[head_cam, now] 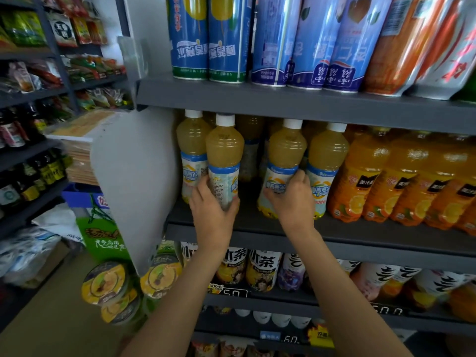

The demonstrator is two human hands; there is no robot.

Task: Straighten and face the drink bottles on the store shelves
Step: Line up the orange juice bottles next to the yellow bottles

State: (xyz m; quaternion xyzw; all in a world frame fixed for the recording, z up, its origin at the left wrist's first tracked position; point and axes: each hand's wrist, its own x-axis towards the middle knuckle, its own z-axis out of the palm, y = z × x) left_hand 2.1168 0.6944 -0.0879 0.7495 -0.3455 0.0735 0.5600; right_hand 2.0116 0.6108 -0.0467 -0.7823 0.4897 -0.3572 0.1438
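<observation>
Several pale yellow juice bottles with white caps and blue-white labels stand on the middle grey shelf point(257, 229). My left hand point(212, 207) grips the lower part of one yellow bottle point(224, 155), which is near the shelf's front edge with its text side facing out. My right hand point(291, 199) holds the label of a second yellow bottle point(286, 155) to the right. Another bottle point(192, 150) stands behind on the left, and one more point(327, 161) stands upright on the right. A gap lies between the two held bottles.
Orange juice bottles point(365, 181) fill the shelf to the right. Tall blue cartons point(231, 39) stand on the shelf above. Tea bottles point(262, 269) sit on the shelf below. A grey side panel point(134, 181) bounds the shelf on the left, with stacked cups point(108, 282) on the floor.
</observation>
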